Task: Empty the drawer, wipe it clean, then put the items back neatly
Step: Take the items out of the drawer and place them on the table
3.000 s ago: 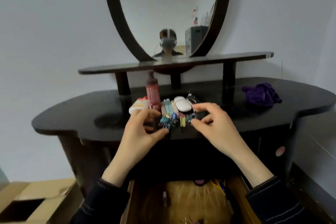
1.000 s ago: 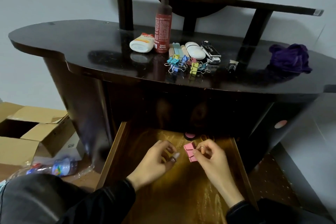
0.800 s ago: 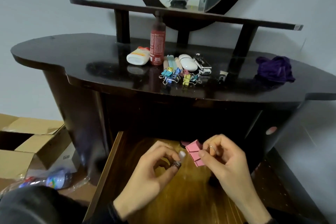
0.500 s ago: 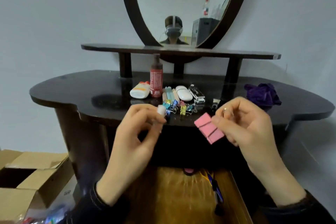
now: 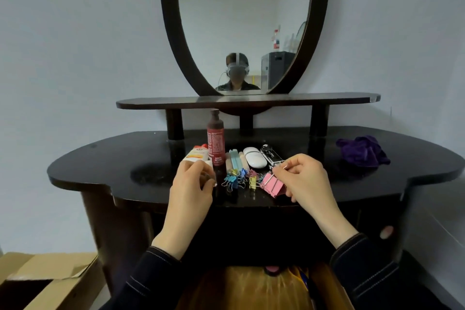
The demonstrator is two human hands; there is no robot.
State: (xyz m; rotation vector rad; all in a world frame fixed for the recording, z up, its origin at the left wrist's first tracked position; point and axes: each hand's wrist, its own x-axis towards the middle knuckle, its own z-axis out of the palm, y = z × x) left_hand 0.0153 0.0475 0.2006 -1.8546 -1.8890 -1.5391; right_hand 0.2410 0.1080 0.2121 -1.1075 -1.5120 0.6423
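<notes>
My right hand [image 5: 303, 178] pinches the wire handles of pink binder clips [image 5: 272, 185], which touch the black dresser top [image 5: 125, 166] beside a cluster of small coloured binder clips [image 5: 239, 180]. My left hand [image 5: 192, 184] holds a small whitish item in its curled fingers, just left of the clips; the item is mostly hidden. Behind stand a red bottle [image 5: 216, 143], a white tube [image 5: 197, 155], pastel sticks [image 5: 235, 160], a white oval case [image 5: 254, 160] and a black stapler-like thing [image 5: 271, 155]. The open wooden drawer [image 5: 251, 287] lies below.
A purple cloth [image 5: 362, 151] lies on the right of the dresser top. An oval mirror [image 5: 244, 25] stands over a narrow shelf [image 5: 246, 102]. An open cardboard box [image 5: 42, 282] sits on the floor at the lower left. A pink item [image 5: 272, 270] and pens [image 5: 303, 277] are in the drawer.
Both hands rose from the drawer to the dresser top. The right hand carried the pink clips up and lowered them onto the top beside the small clips; the left brought up a small item.
</notes>
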